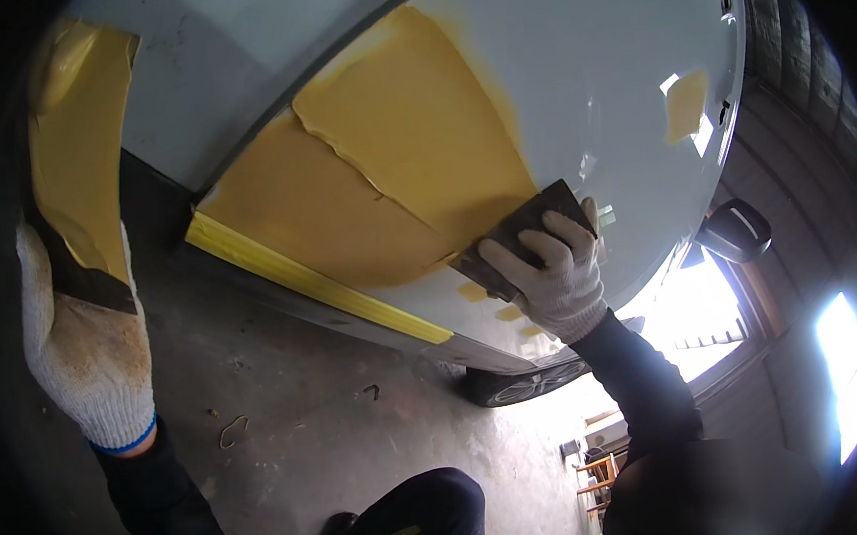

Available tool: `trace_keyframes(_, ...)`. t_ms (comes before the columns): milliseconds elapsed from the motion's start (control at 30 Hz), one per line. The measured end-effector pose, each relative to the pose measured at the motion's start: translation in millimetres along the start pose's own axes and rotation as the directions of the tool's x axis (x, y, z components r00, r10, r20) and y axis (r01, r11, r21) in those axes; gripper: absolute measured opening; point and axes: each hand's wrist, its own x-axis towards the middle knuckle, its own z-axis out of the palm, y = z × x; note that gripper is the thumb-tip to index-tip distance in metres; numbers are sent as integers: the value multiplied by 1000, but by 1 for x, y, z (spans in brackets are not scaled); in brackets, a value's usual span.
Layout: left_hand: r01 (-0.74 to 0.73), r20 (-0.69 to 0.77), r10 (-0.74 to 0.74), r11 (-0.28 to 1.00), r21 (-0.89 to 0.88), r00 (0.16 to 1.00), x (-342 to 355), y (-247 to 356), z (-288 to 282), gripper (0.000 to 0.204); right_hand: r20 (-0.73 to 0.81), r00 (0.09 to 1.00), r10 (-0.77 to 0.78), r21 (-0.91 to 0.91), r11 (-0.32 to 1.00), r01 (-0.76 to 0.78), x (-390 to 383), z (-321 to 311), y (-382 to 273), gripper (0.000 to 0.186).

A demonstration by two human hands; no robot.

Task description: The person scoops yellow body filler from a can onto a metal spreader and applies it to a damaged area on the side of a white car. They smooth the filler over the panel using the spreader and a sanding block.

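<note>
In a white knit glove, my left hand [88,347] grips a dark board [92,294] loaded with yellow putty [80,151] at the far left. My right hand [546,270], also gloved, holds a dark, flat rectangular spreader [552,204] against the grey car body panel [603,70]. The spreader lies on the lower right part of a broad yellow putty patch [410,121]. A yellow masking tape strip [316,274] runs along the patch's lower edge. A smaller putty spot [685,105] shows toward the panel's right end.
Below the panel are a wheel [524,387] and the concrete floor [274,473] with small scraps. A side mirror [735,229] sticks out at the right, near bright openings. A wooden rack [596,481] stands at the bottom right. My knee [424,513] shows at the bottom.
</note>
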Motion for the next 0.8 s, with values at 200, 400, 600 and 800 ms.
trace_keyframes(200,24,-66,-24,1000,-8,998,-3,0,20,52,57,998,7,13,1000,-8,-14,-6,2,43)
trace_keyframes(400,122,127,-113,990,-65,985,-8,8,29,52,91,996,9,28,1000,-12,-22,-11,5,43)
trace_keyframes(600,215,37,-217,975,59,976,-35,0,81,58,139,985,100,66,992,-110,-18,-52,-6,51)
trace_keyframes(800,476,292,-473,877,64,831,-92,-33,103,40,117,746,655,890,264,-372,-11,-91,-39,51)
